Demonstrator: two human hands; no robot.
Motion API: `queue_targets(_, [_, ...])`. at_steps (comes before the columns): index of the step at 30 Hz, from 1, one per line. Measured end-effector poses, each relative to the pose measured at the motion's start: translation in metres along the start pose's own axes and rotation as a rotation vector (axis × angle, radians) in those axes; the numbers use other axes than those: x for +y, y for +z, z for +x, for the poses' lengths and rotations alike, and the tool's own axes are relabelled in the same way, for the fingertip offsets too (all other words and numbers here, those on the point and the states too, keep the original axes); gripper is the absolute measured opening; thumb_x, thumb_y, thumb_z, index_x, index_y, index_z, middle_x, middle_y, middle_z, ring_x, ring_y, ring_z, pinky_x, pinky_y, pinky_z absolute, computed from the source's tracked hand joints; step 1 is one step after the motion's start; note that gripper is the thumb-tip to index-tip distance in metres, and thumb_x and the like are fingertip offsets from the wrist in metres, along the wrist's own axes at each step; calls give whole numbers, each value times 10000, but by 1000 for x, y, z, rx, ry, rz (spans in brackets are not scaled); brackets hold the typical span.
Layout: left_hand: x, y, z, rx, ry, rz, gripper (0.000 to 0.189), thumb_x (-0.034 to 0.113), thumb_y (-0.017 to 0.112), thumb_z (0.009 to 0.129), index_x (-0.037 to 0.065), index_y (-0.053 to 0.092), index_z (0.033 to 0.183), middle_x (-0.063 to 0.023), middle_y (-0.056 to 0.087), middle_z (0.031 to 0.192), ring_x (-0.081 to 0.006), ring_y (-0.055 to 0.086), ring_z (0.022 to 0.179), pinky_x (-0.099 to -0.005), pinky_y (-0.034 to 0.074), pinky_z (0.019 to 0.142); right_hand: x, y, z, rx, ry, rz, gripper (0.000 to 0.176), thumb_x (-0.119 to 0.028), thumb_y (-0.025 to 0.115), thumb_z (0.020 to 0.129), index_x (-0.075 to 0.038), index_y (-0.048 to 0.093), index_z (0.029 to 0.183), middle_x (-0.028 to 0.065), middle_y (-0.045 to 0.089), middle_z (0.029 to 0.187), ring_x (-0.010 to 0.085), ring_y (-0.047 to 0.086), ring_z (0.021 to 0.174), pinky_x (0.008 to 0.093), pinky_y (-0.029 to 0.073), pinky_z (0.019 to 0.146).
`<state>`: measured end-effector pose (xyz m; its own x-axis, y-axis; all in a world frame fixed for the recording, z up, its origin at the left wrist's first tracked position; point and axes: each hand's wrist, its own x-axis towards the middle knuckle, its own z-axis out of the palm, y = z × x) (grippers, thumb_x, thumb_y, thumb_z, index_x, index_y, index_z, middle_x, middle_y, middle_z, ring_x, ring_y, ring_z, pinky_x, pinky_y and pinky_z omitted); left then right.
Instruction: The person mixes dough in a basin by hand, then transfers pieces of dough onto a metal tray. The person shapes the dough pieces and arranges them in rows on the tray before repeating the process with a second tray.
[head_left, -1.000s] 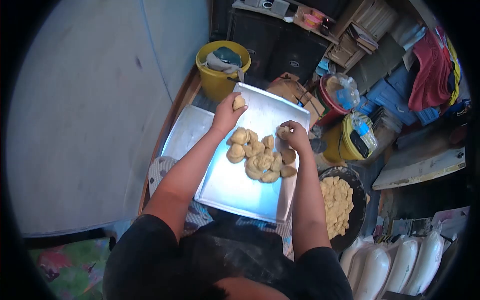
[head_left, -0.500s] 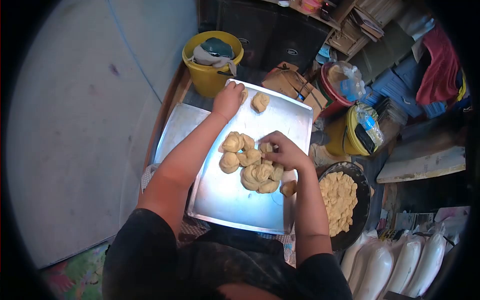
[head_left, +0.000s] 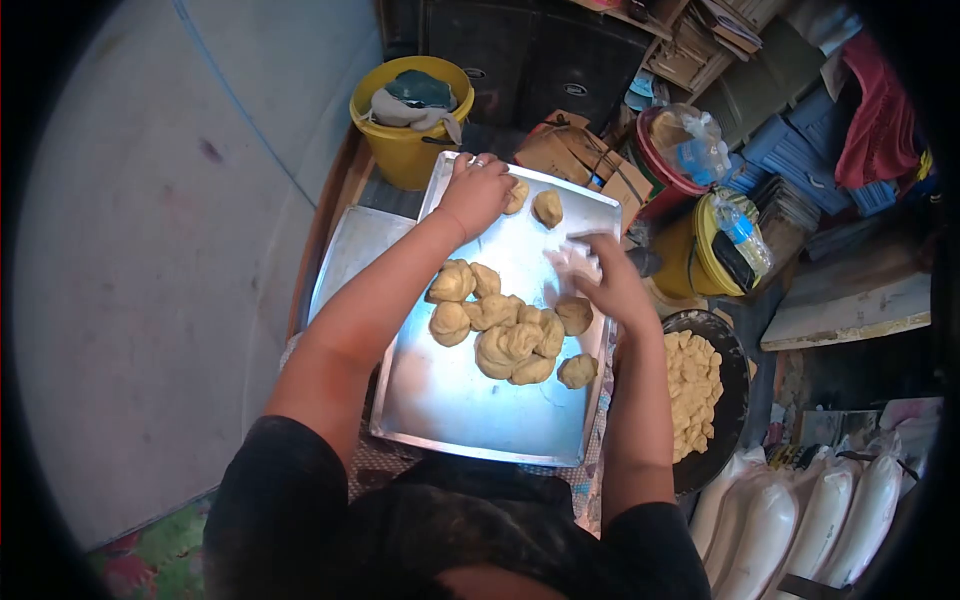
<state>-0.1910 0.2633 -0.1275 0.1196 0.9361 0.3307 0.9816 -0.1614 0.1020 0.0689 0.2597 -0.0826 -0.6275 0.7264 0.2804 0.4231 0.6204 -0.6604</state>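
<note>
A metal tray (head_left: 480, 420) lies in front of me with lumps of yellowish dough on it. My left hand (head_left: 477, 195) is at the tray's far left, its fingers curled beside a small dough piece (head_left: 516, 196); what is under the palm is hidden. Another dough ball (head_left: 547, 208) sits just right of that piece. My right hand (head_left: 598, 272) hovers over the tray's right side, fingers apart and partly blurred, above a dough piece (head_left: 573, 315). The main dough pile (head_left: 515, 340) rests mid-tray, and a separate lump (head_left: 578, 371) lies near the right edge.
A black bowl of dough pieces (head_left: 690, 390) stands at the right. Behind the tray are a yellow bucket (head_left: 400, 160), a cardboard box (head_left: 560, 155) and a red bucket (head_left: 665, 190). Another yellow bucket (head_left: 685, 260) is to the right. White filled bags (head_left: 760, 520) lie at lower right.
My right hand has left the dough pile and moved up and right, its fingers spreading. My left hand has shifted slightly right. The far dough pieces appear further right on the tray.
</note>
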Motion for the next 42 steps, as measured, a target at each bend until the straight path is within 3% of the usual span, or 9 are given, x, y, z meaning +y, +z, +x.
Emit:
queue_targets(4, [18,-4,10,16,175,-115,358,279,584,838,168,631,1175,-50,629,1121,-247,484,1198,-483,246,1024,32,-2,-42,-408,-81,-44,439,-72,742,616,-51,636,1042,109,613,995,279,598,934,352,467,853])
queue_targets(9, [41,7,30,-174,223,28,351,225,557,869,215,604,1216,-51,632,1109,-249,487,1198,-480,249,1031,31,8,18,350,269,93,306,-138,702,722,-26,646,1001,116,630,970,277,611,855,365,487,772])
queue_targets(15, [41,6,7,94,239,52,363,230,587,857,158,601,1212,-105,624,1083,-272,530,1131,-510,305,1007,62,43,38,391,97,-409,301,-193,659,790,-58,648,1058,137,603,1059,357,555,984,435,444,852])
queue_targets(17, [39,-30,-21,111,-70,-355,385,251,618,840,80,606,1185,-153,620,1080,-317,545,1102,-448,385,970,41,33,25,403,79,-502,321,-207,662,787,-67,643,1076,134,594,1086,350,542,1011,431,432,869])
queue_targets(23, [19,-68,-104,-424,-206,-645,403,276,654,814,23,624,1126,-191,608,1073,-368,567,1022,-400,445,899,21,55,28,381,-33,-498,474,-239,697,755,-155,599,1211,96,603,1089,252,490,1070,450,303,939])
queue_targets(26, [11,-62,-103,-299,-325,-802,391,268,660,804,23,638,1107,-181,608,1081,-364,561,1032,-390,447,886,41,69,49,268,57,-582,454,-258,705,753,-156,621,1188,62,636,1017,241,498,1043,443,292,937])
queue_targets(31, [5,-32,-48,185,-163,-220,368,249,649,797,103,646,1135,-107,605,1169,-280,510,1156,-439,328,980,32,74,64,247,114,-617,443,-294,687,778,-119,626,1181,40,645,1043,224,500,1021,449,284,925])
queue_targets(38, [13,9,-14,10,9,128,320,233,534,866,165,649,1157,-48,586,1236,-253,476,1212,-463,262,994,52,90,53,272,-15,-828,635,-345,588,860,-128,372,1417,67,526,1284,280,420,1215,618,225,975])
queue_targets(42, [9,-15,-30,203,-182,-60,359,236,579,847,172,632,1196,-102,575,1236,-270,469,1216,-480,256,988,40,42,54,237,278,-271,751,-237,644,805,-125,284,1455,149,494,1302,342,425,1207,526,274,1050])
